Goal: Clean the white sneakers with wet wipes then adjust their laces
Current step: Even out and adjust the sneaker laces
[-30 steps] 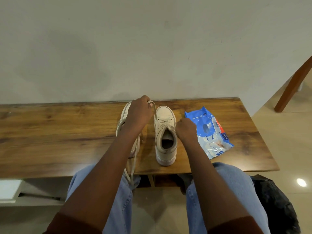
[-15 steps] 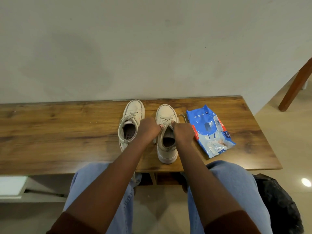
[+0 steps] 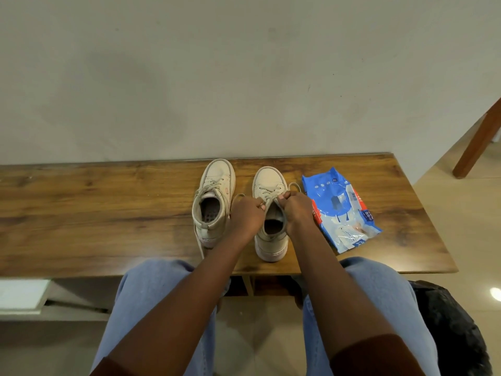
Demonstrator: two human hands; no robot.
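Note:
Two white sneakers stand side by side on the wooden table [image 3: 108,213], toes toward the wall. The left sneaker [image 3: 214,196] stands free, and one of its laces trails over the table's front edge. Over the opening of the right sneaker [image 3: 269,183], my left hand [image 3: 248,215] and my right hand [image 3: 296,210] each pinch an end of its lace [image 3: 267,198], one from each side. A loop of lace shows beside each hand. A blue pack of wet wipes [image 3: 339,207] lies flat just right of my right hand.
A plain wall rises right behind the table. My knees in blue jeans sit against the front edge. A black bag [image 3: 450,329] lies on the floor at the lower right, and a brown wooden leg [image 3: 477,139] leans at the far right.
My left hand left the left sneaker and came over to the right one. Both hands have closed in on the right sneaker's lace and now pinch it above the tongue.

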